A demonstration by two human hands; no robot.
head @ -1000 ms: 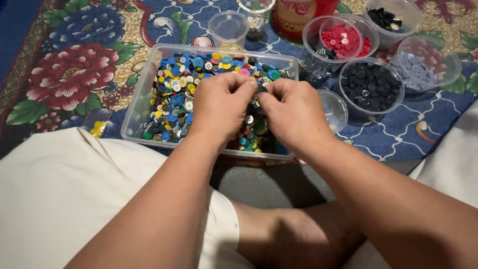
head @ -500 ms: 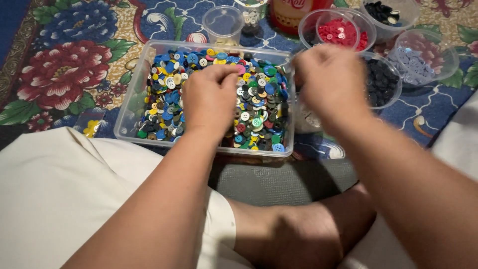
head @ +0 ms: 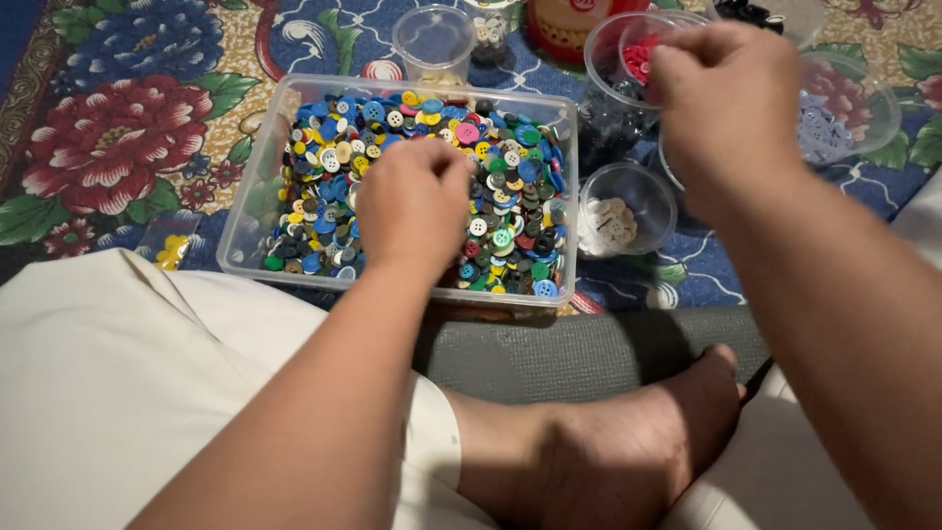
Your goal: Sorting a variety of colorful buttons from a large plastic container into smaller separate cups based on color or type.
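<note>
A clear rectangular box point(head: 253, 196) filled with mixed coloured buttons point(head: 510, 196) sits on the patterned carpet. My left hand point(head: 412, 201) rests knuckles-up in the middle of the box, its fingers curled down into the buttons. What the fingers hold is hidden. My right hand point(head: 731, 98) is raised to the right of the box, over the rim of a round clear cup of red buttons point(head: 628, 54). Its thumb and fingertips are pinched together, and no button shows between them.
Around the right hand stand more clear cups: white buttons point(head: 623, 211), pale bluish buttons point(head: 844, 108), dark buttons point(head: 606, 128), black buttons point(head: 760, 12). An empty cup point(head: 434, 39) and an orange jar point(head: 569, 20) stand behind the box. My bare foot point(head: 608, 451) lies on a grey mat point(head: 589, 353).
My right hand has left the box and risen right and away, from beside the left hand to over the red-button cup. The left hand stayed in the box.
</note>
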